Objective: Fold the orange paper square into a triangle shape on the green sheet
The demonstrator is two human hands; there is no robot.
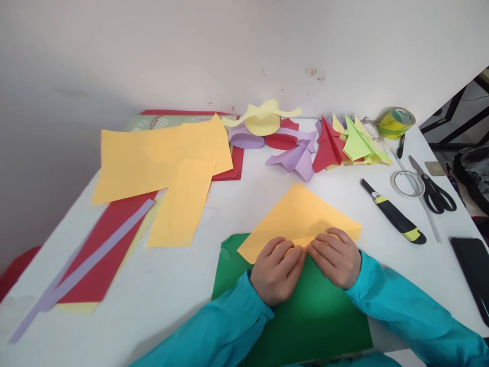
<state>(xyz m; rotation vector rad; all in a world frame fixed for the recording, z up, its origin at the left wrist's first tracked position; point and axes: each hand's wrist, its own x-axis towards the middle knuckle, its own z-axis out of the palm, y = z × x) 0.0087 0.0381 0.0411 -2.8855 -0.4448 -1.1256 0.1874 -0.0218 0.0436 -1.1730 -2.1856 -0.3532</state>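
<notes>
A sheet of orange paper [298,214], folded to a point at its far side, lies over a green sheet [313,326] at the table's front. My left hand [278,267] pinches the paper's near edge left of its middle. Close beside it, my right hand [336,257] grips the same edge, thumb and fingers together. The near edge is turned up in a narrow fold between the two hands. My fingers hide part of that fold.
More orange sheets [141,165], red paper [110,250] and lilac strips [103,250] lie left. Folded paper planes [328,145] and curled paper pieces [263,122] stand along the wall. On the right are a utility knife [393,211], scissors [433,188], tape rolls [397,122] and a phone [471,275].
</notes>
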